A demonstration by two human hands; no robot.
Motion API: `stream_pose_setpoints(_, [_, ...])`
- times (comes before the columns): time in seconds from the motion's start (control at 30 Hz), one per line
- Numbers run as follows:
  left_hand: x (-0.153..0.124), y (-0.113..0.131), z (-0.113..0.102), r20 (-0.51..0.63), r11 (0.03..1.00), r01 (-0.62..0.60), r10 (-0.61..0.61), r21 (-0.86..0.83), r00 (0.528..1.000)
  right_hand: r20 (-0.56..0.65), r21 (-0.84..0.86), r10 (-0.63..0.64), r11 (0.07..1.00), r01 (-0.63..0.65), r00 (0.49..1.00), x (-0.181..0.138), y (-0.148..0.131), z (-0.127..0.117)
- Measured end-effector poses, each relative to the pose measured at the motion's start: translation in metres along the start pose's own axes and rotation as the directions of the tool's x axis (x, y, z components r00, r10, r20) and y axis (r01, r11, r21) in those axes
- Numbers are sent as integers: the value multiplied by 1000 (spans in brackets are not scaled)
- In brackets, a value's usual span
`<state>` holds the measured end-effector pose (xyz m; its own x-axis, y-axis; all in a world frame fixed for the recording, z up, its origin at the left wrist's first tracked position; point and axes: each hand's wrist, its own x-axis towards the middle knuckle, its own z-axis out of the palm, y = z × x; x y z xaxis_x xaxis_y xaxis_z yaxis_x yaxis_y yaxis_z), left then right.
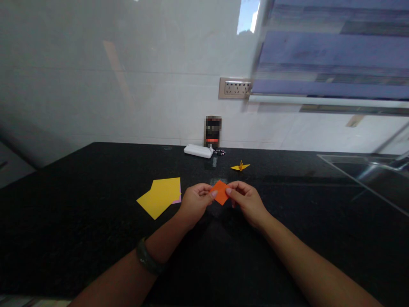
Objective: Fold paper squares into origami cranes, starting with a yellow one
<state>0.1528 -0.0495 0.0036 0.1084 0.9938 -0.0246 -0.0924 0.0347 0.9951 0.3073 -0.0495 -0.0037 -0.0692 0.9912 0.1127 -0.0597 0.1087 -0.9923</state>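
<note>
A small folded square of orange paper (220, 192) is held just above the black stone counter (96, 221). My left hand (195, 202) pinches its left corner with fingers closed. My right hand (245, 201) pinches its right edge, fingers closed too. A dark band sits on my left wrist (147, 258). Yellow paper sheets (160, 196) lie flat on the counter just left of my left hand, with a pink sheet edge showing under them.
A small yellow paper crane (240, 166) stands behind my hands. Further back by the wall lie a white flat case (198, 150), a string of beads (220, 152) and an upright dark object (213, 131). A steel sink (370, 170) is at the right. A wall socket (234, 88) is above.
</note>
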Motion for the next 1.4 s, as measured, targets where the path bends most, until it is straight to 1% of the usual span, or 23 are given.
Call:
stream_pose_setpoints(0.1, [0,0,0,-24,999,39,-39,-24,999,-92,61,-35,997,41,995,0,-1,1])
stream_pose_setpoints(0.2, [1,-1,0,-33,997,73,-74,-36,997,-127,51,-44,997,51,991,1,-2,1])
stream_pose_setpoints(0.37, [2,-1,0,-31,998,52,-54,-42,998,-95,-25,-91,996,89,991,2,-1,0])
stream_pose_setpoints(0.57, [2,-3,0,-29,1000,18,-19,-9,999,-21,-171,-165,972,159,986,0,2,1])
stream_pose_setpoints(0.67, [2,-2,1,-23,1000,13,-13,-20,1000,-17,-215,-175,962,168,984,0,1,2])
stream_pose_setpoints(0.73, [2,-2,1,-29,1000,8,-9,-30,1000,-24,-219,-169,963,159,985,0,0,2])
stream_pose_setpoints(0.9, [1,-1,0,-36,995,-19,16,-97,999,9,-204,-153,967,152,988,-1,0,2])
stream_pose_setpoints(1.03, [0,1,0,-10,993,-8,7,-118,1000,-6,-125,-85,989,83,996,-2,1,2])
stream_pose_setpoints(1.13, [0,2,1,3,994,-10,11,-112,1000,23,-85,-31,996,33,999,-2,0,2])
stream_pose_setpoints(1.3, [0,3,1,-19,993,-4,1,-117,1000,35,-53,-5,999,7,999,-1,-1,2])
stream_pose_setpoints(1.4, [0,3,0,-44,992,-27,22,-120,999,78,-16,0,1000,2,997,-2,-2,2])
